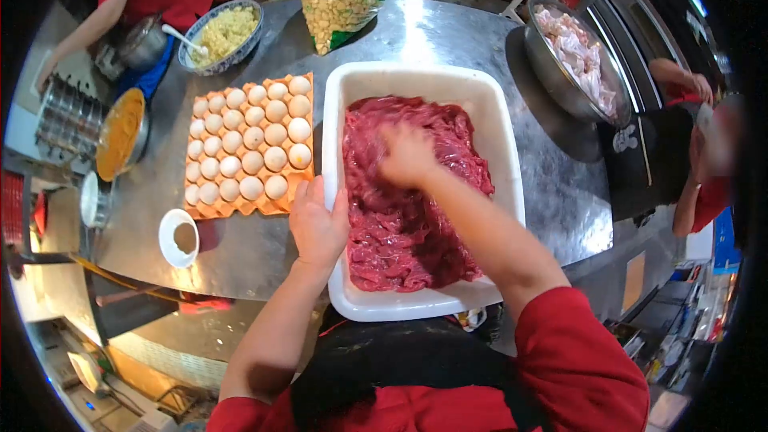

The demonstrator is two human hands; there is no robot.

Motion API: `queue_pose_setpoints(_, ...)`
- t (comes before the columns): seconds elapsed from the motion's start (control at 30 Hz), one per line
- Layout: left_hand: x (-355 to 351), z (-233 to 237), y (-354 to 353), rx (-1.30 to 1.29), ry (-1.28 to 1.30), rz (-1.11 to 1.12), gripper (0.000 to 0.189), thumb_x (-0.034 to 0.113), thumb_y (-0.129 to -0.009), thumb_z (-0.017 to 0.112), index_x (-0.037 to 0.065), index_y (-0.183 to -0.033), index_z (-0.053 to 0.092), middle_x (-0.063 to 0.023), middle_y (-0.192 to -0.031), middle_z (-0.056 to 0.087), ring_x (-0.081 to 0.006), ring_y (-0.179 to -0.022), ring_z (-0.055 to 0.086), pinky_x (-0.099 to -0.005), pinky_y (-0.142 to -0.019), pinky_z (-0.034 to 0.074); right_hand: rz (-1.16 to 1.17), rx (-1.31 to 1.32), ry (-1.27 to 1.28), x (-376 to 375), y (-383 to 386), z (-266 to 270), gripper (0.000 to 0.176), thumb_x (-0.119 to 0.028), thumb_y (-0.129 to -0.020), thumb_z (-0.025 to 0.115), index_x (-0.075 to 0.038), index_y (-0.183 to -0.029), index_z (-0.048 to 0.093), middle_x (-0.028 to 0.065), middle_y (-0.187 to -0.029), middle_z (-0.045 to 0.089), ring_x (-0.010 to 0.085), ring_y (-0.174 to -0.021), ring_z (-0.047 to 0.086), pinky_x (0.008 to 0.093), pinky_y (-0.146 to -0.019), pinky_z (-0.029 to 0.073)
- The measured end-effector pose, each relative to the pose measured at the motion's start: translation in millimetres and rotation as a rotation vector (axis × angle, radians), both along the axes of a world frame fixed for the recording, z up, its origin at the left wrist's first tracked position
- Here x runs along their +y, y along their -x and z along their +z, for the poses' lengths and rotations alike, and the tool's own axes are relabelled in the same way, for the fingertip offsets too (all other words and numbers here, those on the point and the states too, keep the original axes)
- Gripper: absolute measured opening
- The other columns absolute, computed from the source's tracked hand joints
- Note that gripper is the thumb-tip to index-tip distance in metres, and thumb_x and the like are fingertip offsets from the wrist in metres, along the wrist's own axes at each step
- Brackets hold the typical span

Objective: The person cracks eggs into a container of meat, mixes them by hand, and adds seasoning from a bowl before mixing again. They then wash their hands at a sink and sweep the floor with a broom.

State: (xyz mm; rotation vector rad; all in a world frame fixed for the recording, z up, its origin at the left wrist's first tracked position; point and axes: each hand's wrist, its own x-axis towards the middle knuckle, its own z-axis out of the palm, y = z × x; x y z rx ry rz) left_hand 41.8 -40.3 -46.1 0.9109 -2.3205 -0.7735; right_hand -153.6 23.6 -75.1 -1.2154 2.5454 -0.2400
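While left hand steadies tub | long axis fore-aft

From the white tub, you can pass over bare tabletop at 3 o'clock or 12. Egg tray blocks you at 10, bag at 11, steel bowl at 2.

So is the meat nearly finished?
Looks done: the raw red meat is in little pieces and inside the white tub.
Happening now: the right hand is down in the meat, blurry from moving, while the left hand touches the tub's edge.
Maybe left: the meat is lumpy, so it may need more handling. The eggs are whole; I can't tell if they're for it.
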Motion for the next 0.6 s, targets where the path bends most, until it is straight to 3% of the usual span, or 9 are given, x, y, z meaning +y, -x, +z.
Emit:
queue_pose_setpoints(0.1,-1,-3,0,-0.006,0.039,-0.022,0.024,0.019,-0.081,0.064,-0.002,-0.091,0.057,-0.0182,-0.083,0.053,-0.0373,-0.079,0.055,-0.0453,-0.069,0.045,0.384,0.085,0.114,54,-65,27,0.038,-0.033,-0.073,0.064,-0.012,-0.104,0.063,0.019,-0.114,0.051,0.0403,-0.115,0.044,0.0579,-0.099,0.032)
queue_pose_setpoints(0.2,-3,-2,0,0.004,0.026,-0.049,0.023,0.019,-0.081,0.064,-0.001,-0.09,0.057,-0.0183,-0.083,0.053,-0.0373,-0.079,0.055,-0.0456,-0.069,0.045,0.684,-0.044,-0.026,128,-72,50,0.031,-0.033,-0.071,0.066,-0.013,-0.095,0.068,0.0141,-0.109,0.053,0.0339,-0.114,0.045,0.0524,-0.1,0.032)
queue_pose_setpoints(0.27,-1,-1,1,0.018,-0.003,-0.047,0.022,0.018,-0.082,0.063,-0.001,-0.089,0.057,-0.0183,-0.083,0.053,-0.0374,-0.079,0.055,-0.0458,-0.069,0.045,0.711,0.011,-0.175,157,-48,58,0.03,-0.029,-0.064,0.069,-0.014,-0.089,0.068,0.0078,-0.104,0.054,0.0283,-0.109,0.048,0.0478,-0.096,0.036)
queue_pose_setpoints(0.3,-1,1,2,0.018,-0.014,-0.047,0.022,0.018,-0.082,0.063,-0.001,-0.089,0.056,-0.0183,-0.083,0.053,-0.0374,-0.079,0.055,-0.046,-0.069,0.044,0.707,0.134,-0.217,161,-31,57,0.028,-0.023,-0.065,0.067,-0.015,-0.092,0.069,0.0054,-0.104,0.054,0.027,-0.109,0.048,0.0461,-0.096,0.036)
queue_pose_setpoints(0.4,0,0,3,-0.001,0.003,-0.022,0.021,0.018,-0.082,0.063,-0.001,-0.088,0.055,-0.0178,-0.081,0.053,-0.0373,-0.079,0.055,-0.0465,-0.069,0.044,0.462,0.198,-0.402,125,32,51,0.024,-0.013,-0.07,0.059,-0.006,-0.091,0.068,0.0154,-0.106,0.059,0.0328,-0.106,0.052,0.0451,-0.086,0.046)
queue_pose_setpoints(0.47,0,1,2,-0.011,0.013,-0.022,0.02,0.017,-0.082,0.063,0.0,-0.088,0.055,-0.0176,-0.081,0.053,-0.037,-0.079,0.055,-0.0462,-0.069,0.044,0.16,-0.044,-0.31,70,72,33,0.03,-0.015,-0.074,0.055,0.0,-0.099,0.064,0.021,-0.104,0.062,0.0389,-0.109,0.053,0.0475,-0.088,0.046)
queue_pose_setpoints(0.5,0,2,1,-0.03,0.035,-0.021,0.02,0.017,-0.082,0.063,0.0,-0.088,0.055,-0.0176,-0.081,0.053,-0.037,-0.079,0.055,-0.0462,-0.069,0.044,0.058,0.116,0.018,47,81,9,0.037,-0.017,-0.074,0.059,-0.004,-0.109,0.06,0.0224,-0.112,0.058,0.0395,-0.113,0.05,0.0465,-0.091,0.045)
queue_pose_setpoints(0.53,1,3,1,-0.048,0.032,-0.027,0.02,0.017,-0.082,0.063,0.0,-0.088,0.056,-0.0175,-0.082,0.054,-0.0366,-0.08,0.055,-0.0457,-0.069,0.044,-0.169,-0.073,0.044,19,62,29,0.049,-0.027,-0.076,0.062,-0.014,-0.122,0.054,0.0209,-0.126,0.051,0.0387,-0.119,0.046,0.0522,-0.1,0.038)
queue_pose_setpoints(0.6,0,8,3,-0.064,0.054,-0.049,0.02,0.017,-0.082,0.063,0.0,-0.088,0.056,-0.0174,-0.082,0.054,-0.0363,-0.08,0.055,-0.0453,-0.07,0.045,-0.025,-0.014,-0.025,-13,-5,29,0.06,-0.041,-0.074,0.064,-0.024,-0.13,0.051,0.0206,-0.14,0.036,0.0429,-0.129,0.033,0.0718,-0.098,0.025)
